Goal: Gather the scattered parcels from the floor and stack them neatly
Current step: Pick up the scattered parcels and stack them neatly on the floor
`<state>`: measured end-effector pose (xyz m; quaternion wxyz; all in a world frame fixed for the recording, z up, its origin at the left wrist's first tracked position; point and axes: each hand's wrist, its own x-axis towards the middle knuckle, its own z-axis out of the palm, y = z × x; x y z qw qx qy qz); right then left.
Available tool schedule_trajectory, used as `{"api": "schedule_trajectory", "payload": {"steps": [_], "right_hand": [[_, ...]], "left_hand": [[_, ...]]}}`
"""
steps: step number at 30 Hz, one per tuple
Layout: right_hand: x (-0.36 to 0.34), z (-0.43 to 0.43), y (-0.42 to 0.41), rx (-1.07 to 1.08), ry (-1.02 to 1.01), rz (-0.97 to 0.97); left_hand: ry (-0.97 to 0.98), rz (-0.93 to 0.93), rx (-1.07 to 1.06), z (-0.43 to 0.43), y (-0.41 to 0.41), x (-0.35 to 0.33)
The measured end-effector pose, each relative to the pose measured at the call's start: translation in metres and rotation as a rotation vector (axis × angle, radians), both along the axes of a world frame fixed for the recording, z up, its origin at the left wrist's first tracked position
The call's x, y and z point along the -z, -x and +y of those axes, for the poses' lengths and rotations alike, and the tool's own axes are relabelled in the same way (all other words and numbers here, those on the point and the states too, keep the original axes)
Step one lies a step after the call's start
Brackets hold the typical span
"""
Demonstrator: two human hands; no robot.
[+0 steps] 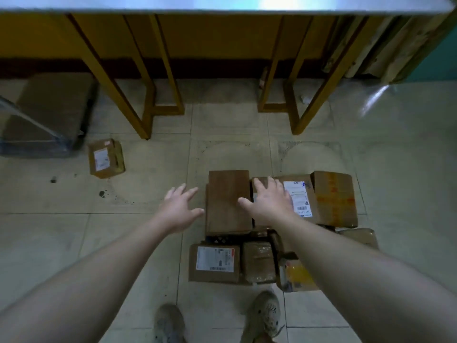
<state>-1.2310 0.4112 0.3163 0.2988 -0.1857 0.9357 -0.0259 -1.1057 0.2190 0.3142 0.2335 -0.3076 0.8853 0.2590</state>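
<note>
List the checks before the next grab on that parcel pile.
1. Left hand free: ok, fingers spread, holding nothing.
2. Right hand free: ok, open over the labelled parcel; contact cannot tell.
3. Plain brown parcel reachable: ok, lies between both hands.
4. All parcels gathered: not ok, small parcel lies apart near the table leg.
5. Neat stack: not ok, taped parcel and neighbours lie jumbled.
</note>
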Motion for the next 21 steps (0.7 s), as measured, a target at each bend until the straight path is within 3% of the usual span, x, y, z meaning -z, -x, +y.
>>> {"api": "schedule_trajectory", "payload": {"steps": [7, 13, 21], "right_hand": [[-0.133, -0.088, -0.045, -0.044, 0.142, 0.111], [-0.249, -0.171, -0.109, 0.007, 0.244, 0.187], [-0.377, -0.239, -0.162, -0.133, 0.307, 0.319]], "left_hand": [[0.051, 0.139, -0.144, -0.090, -0.050, -0.133], [0.073, 0.244, -0.070, -0.181, -0.105, -0.257], [0.157, 0.460, 0.003, -0.245, -0.160, -0.393]]}}
